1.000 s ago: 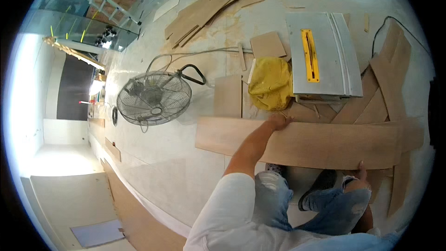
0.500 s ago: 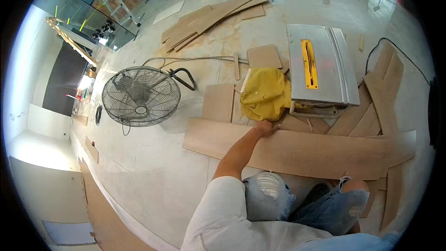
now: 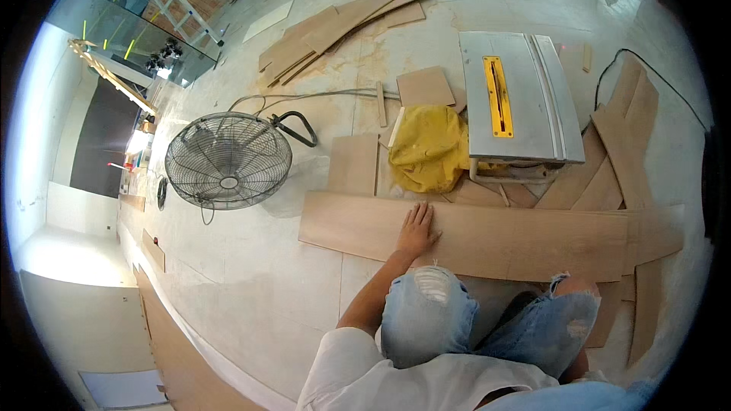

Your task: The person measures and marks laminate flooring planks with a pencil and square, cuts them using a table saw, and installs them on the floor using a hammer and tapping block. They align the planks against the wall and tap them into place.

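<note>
Smooth, matt, wood-grained plank [image 3: 510, 242]

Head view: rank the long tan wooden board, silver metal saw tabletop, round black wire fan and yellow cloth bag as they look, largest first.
1. Wooden board
2. Saw tabletop
3. Fan
4. Yellow bag

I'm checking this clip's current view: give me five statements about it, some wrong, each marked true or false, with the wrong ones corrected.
1. The left hand rests on the long board with its fingers extended. True.
2. The yellow bag lies right of the silver-topped machine. False: the yellow bag lies left of the silver-topped machine.
3. The fan is left of the yellow bag. True.
4. The machine's slotted insert is blue. False: the slotted insert is yellow.
5. The jeans are ripped at the knee. True.
</note>
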Motion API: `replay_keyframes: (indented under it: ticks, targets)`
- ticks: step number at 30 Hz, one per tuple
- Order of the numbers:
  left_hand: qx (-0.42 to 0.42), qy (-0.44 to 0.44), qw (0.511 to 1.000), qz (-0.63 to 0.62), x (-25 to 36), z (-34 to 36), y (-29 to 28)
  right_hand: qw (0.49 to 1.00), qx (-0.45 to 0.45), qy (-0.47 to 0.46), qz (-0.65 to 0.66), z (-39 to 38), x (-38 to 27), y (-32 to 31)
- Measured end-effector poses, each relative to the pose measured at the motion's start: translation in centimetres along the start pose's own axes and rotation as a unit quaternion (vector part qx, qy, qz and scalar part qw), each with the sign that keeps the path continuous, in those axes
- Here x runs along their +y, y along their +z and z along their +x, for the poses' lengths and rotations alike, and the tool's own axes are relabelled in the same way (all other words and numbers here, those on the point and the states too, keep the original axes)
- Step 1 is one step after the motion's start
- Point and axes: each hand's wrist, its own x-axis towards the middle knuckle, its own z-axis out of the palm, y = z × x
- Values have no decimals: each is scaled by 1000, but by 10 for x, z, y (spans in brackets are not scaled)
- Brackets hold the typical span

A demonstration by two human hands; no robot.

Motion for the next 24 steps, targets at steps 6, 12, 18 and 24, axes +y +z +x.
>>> replay_keyframes:
  ticks: [6,12,18,24]
  targets:
    - [-13,-23,1000,-7,7,5,-1,994,-35,-57,-81,2,-40,8]
    - [-20,-29,998,59,-17,-9,16,809,4,-533,-250,-180,-230,172]
    - [-77,-42,992,94,8,33,-2,284,-95,-853,-427,-375,-326,207]
    - [-33,-6,997,73,11,35,0,207,-89,-832,-507,-385,-347,257]
